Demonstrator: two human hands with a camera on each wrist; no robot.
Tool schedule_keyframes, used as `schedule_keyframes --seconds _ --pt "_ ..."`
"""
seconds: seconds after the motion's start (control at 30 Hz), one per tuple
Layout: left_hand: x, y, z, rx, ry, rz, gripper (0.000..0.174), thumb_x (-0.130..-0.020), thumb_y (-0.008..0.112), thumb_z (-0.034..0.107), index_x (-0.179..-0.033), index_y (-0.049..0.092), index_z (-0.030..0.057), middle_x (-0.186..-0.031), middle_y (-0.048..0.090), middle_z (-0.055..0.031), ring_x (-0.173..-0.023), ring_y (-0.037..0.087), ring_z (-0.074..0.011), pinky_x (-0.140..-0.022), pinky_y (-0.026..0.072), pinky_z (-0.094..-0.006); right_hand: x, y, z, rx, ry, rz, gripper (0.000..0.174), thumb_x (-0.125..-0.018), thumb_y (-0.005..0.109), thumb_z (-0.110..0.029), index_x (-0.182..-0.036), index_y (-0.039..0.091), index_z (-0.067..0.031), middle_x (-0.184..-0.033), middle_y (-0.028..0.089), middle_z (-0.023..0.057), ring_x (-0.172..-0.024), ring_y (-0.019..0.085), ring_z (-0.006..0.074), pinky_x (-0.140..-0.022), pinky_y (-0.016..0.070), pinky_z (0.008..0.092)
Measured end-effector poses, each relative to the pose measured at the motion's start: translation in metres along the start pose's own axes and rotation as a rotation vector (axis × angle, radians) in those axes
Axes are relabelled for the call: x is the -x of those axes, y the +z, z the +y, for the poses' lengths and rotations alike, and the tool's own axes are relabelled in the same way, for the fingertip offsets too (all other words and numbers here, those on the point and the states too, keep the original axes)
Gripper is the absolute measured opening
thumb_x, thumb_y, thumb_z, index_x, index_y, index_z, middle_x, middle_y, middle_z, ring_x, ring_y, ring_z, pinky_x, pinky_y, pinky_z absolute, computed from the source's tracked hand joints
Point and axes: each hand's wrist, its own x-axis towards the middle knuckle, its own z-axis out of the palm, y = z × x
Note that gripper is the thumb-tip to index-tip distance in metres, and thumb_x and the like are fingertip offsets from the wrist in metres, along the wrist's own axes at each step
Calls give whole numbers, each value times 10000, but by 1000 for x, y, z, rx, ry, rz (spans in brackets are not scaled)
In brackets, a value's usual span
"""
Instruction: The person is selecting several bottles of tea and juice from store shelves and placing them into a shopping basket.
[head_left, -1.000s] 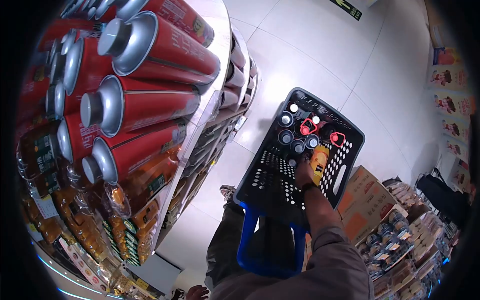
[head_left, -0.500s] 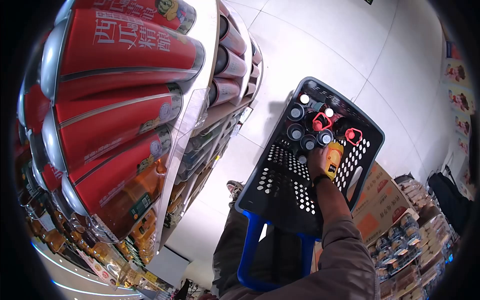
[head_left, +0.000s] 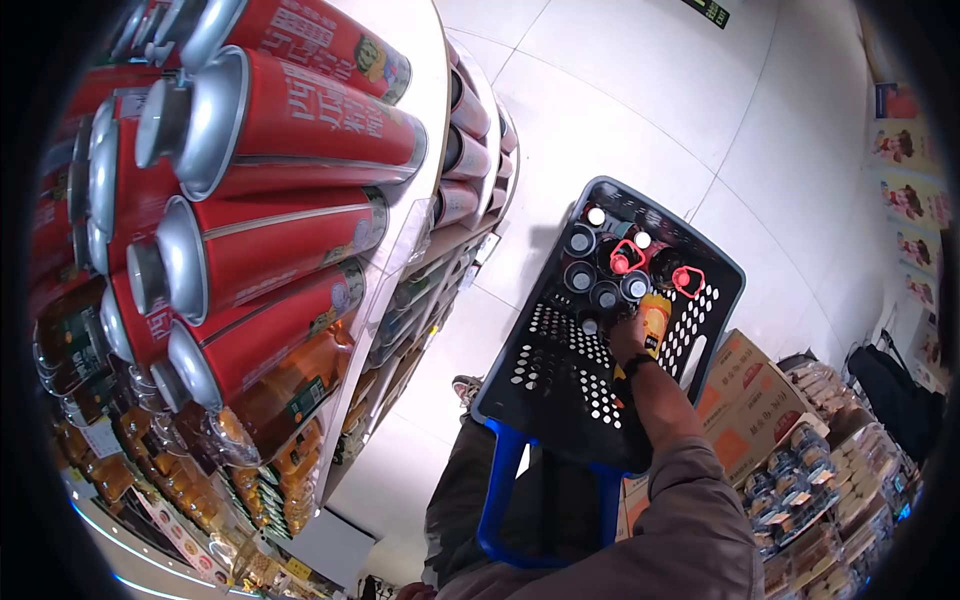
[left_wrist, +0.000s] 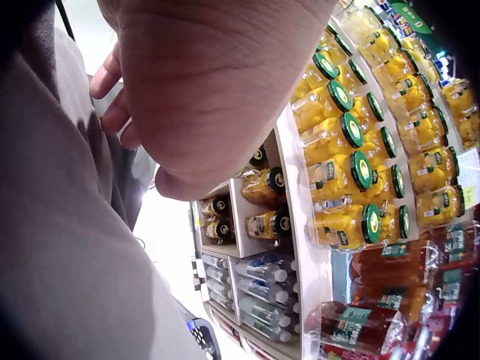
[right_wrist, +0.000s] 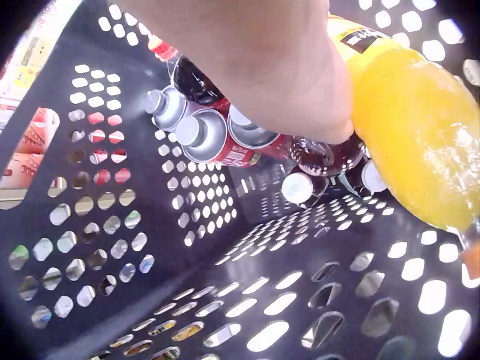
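My right hand (head_left: 628, 340) is down inside the black basket (head_left: 500, 400), right beside an orange juice bottle (head_left: 655, 315). In the right wrist view the bottle (right_wrist: 420, 135) lies on its side against the heel of this hand (right_wrist: 292, 75); the fingers are hidden, and I cannot tell what they hold. Around it stand several silver-topped red cans (right_wrist: 206, 135), plus dark bottles with red carrying loops (head_left: 625, 258). White caps (right_wrist: 297, 187) show below the hand. My left hand (left_wrist: 202, 90) hangs by my leg with loosely bent fingers, holding nothing.
A curved shelf on the left carries large red cans (head_left: 310, 125) and bottles of amber drink (head_left: 270, 400). The basket's blue handle (head_left: 495, 500) reaches towards me. Cardboard boxes (head_left: 745, 390) and packaged food (head_left: 800, 465) stand right of it. Jars of yellow fruit (left_wrist: 337, 172) fill another shelf.
The head view has shifted, moving the basket and shelf within it. My right hand stays down in the basket by the juice bottle, and more of the bottle now lies under my wrist.
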Motion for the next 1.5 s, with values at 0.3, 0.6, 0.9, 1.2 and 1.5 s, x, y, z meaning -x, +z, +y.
schedule_keyframes --seconds 0.3,0.6,0.9,1.2,1.5 --pt "-1 -17 -24 -106 403 -31 384 -967 606 272 -1264 585 30 -1194 600 -65 -1115 582 -196 -892 488 -331 124 -77 -3 -385 -64 -14 182 -798 653 -257 -905 755 -150 -918 738 76 -897 714 264 -820 520 410" --pt "-65 -49 -52 64 381 -131 471 -949 640 421 -1265 589 76 -1005 629 -48 -908 541 -136 -803 449 -292 287 -141 -8 -639 -183 436 157 -724 721 -254 -680 699 -105 -753 681 152 -784 678 326 -733 541 416" --pt "-124 -97 -52 181 689 -145 276 -896 632 46 -1160 586 -18 -1103 656 -101 -1013 609 -182 -907 490 -310 472 -257 -14 -1308 -414 951 393 -800 770 -88 -555 475 -2 -530 463 78 -538 512 184 -712 565 373" --pt "-53 -150 8 180 1247 -415 431 -841 674 -16 -1252 559 44 -1216 618 -68 -1151 588 -184 -975 471 -330 623 -385 -76 -1466 -828 1206 556 -843 778 -235 -526 343 -95 -537 448 -4 -539 425 94 -928 541 401" --pt "13 -156 53 537 1399 -1158 1003 -723 842 449 -1496 297 115 -1504 400 -79 -1411 361 -237 -1066 389 -462 709 -481 -178 -1854 -1459 407 451 -812 789 -161 -570 410 -126 -652 596 58 -795 700 220 -816 572 365"
